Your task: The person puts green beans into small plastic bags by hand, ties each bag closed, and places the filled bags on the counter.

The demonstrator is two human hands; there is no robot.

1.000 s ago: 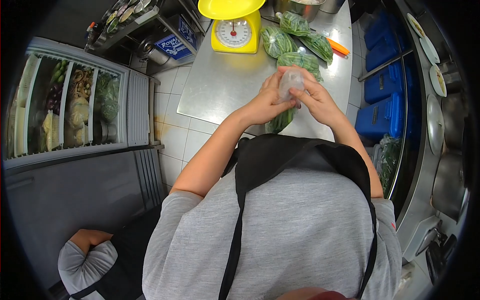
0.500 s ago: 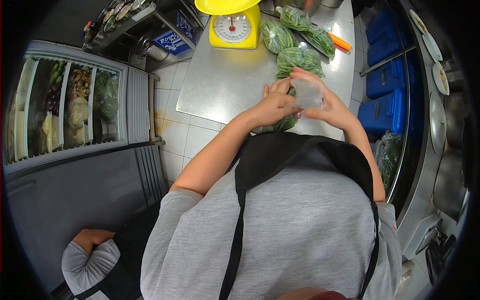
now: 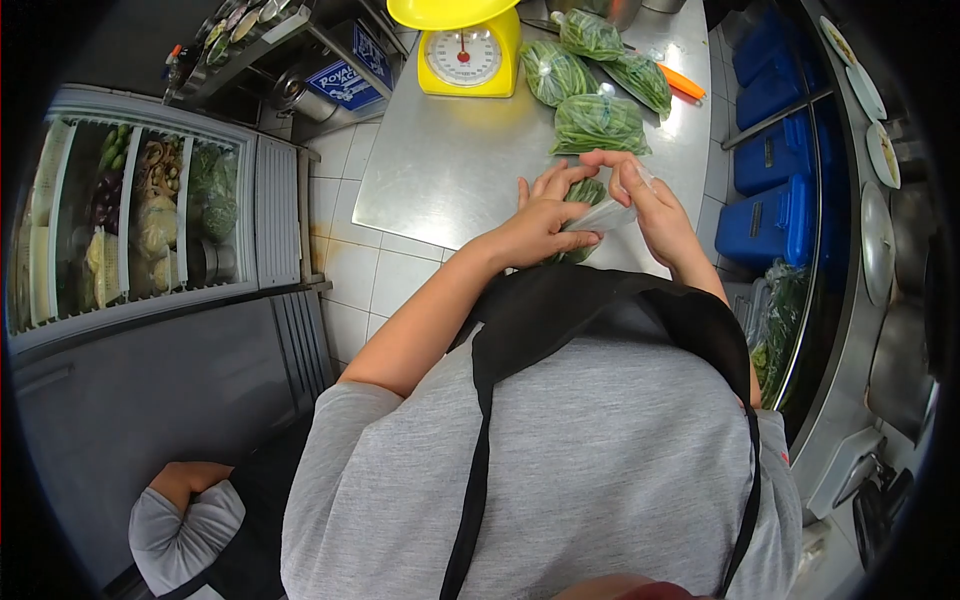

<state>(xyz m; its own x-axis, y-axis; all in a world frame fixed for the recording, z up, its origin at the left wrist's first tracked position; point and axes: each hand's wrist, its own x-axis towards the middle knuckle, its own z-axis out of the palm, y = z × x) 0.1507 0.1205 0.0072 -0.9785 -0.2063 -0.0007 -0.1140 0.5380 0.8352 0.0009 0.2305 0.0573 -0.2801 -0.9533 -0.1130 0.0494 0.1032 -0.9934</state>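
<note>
A clear plastic bag of green beans [image 3: 584,192] lies near the front edge of the steel table, close to my apron. My left hand [image 3: 550,218] is laid over the bag, with the thumb and fingers closed around it. The gathered plastic mouth of the bag stretches to the right, where my right hand [image 3: 655,205] has its fingers curled on it. Part of the bag is hidden under my left hand. Just beyond my hands sits another filled bag of green beans [image 3: 600,125].
Behind are more bagged greens [image 3: 558,75] and an orange-handled tool [image 3: 682,83]. A yellow scale [image 3: 465,60] stands on the steel table [image 3: 420,180]. Blue bins [image 3: 765,220] are at right, a glass-door fridge [image 3: 150,210] at left. Another person's arm [image 3: 185,480] shows at lower left.
My right hand has curled its fingers, drawing the loose plastic mouth from open and spread into a narrow gathered strip. My left hand has shifted slightly on the bag.
</note>
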